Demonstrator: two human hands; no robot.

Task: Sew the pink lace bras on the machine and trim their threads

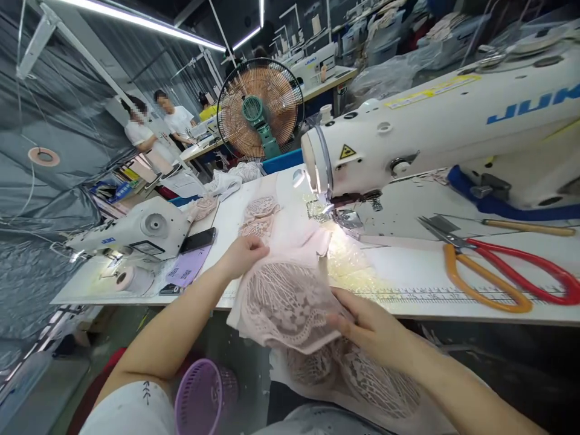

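Note:
A pale pink lace bra (290,302) hangs over the table's front edge, its moulded cup facing me. My left hand (244,255) is closed in a pinch at the upper left of this cup. At the cup's right edge, my right hand (367,326) grips the fabric between thumb and fingers. More lace cups (380,377) of the same pink drape below, over my lap. Pink fabric stretches from the cup toward the lit needle area of the sewing machine (328,208). Another pair of lace cups (258,217) lies flat on the table beyond my left hand.
Scissors with red and orange handles (487,302) lie at the right, near a wooden-handled tool (528,226). A second sewing machine (149,226), phone (198,240) and thread cone (135,280) stand left. A fan (260,109) is behind; a purple basket (199,393) is below. People work farther back.

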